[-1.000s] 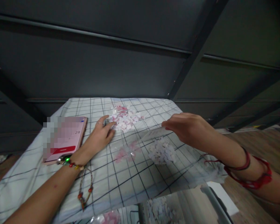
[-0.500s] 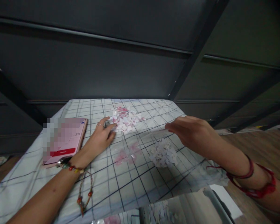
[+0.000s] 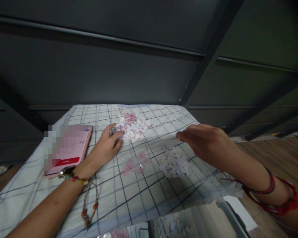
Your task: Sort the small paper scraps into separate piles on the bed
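My left hand [image 3: 108, 142] rests at the near-left edge of a pile of small white and pink paper pieces [image 3: 135, 128], its fingers apart and the tips touching the pieces. To the right, my right hand [image 3: 205, 140] hovers over the cloth with its fingertips pinched together. Whatever they hold, if anything, is too small or faint to make out. Below that hand lies a heap of whitish paper scraps [image 3: 174, 162]. Between the hands and nearer to me are several pink pieces in clear wrapping [image 3: 136, 163].
A checked white cloth [image 3: 109, 195] covers the surface. A pink-screened phone [image 3: 71, 148] lies at the left. At the front edge stands a box-like container [image 3: 201, 219], beside a white sheet [image 3: 240, 213]. Dark panels [image 3: 101, 66] rise behind the far edge.
Both hands keep nearly the same place and pose. The view has shifted very slightly; the piles look unchanged.
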The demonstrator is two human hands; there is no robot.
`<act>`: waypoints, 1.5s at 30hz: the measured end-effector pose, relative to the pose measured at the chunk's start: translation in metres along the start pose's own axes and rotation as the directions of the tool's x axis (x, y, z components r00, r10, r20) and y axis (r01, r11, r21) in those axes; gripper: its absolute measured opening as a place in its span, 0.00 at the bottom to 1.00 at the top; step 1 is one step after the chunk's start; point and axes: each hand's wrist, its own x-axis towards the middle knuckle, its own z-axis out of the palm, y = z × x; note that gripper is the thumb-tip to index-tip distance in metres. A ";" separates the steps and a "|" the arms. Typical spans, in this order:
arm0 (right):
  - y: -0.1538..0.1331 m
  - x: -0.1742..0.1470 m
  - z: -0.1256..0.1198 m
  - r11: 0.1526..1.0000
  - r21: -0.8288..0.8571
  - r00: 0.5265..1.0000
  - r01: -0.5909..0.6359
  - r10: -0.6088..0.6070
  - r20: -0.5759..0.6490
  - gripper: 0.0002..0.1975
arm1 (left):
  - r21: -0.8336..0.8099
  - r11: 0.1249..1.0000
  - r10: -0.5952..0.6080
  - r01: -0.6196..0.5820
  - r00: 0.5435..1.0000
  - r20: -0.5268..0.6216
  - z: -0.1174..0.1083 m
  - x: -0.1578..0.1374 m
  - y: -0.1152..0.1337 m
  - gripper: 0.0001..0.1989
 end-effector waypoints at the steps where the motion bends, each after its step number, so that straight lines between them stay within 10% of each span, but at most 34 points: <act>1: 0.002 0.000 -0.001 1.000 -0.022 1.000 -0.017 0.017 0.012 0.22 | 0.001 1.000 -0.003 0.003 1.000 0.002 0.000 0.000 0.000 0.17; 45: -0.012 0.012 -0.023 0.975 0.101 0.977 0.200 -0.190 -0.094 0.15 | 0.004 1.000 -0.017 0.017 1.000 0.019 -0.008 -0.003 0.002 0.17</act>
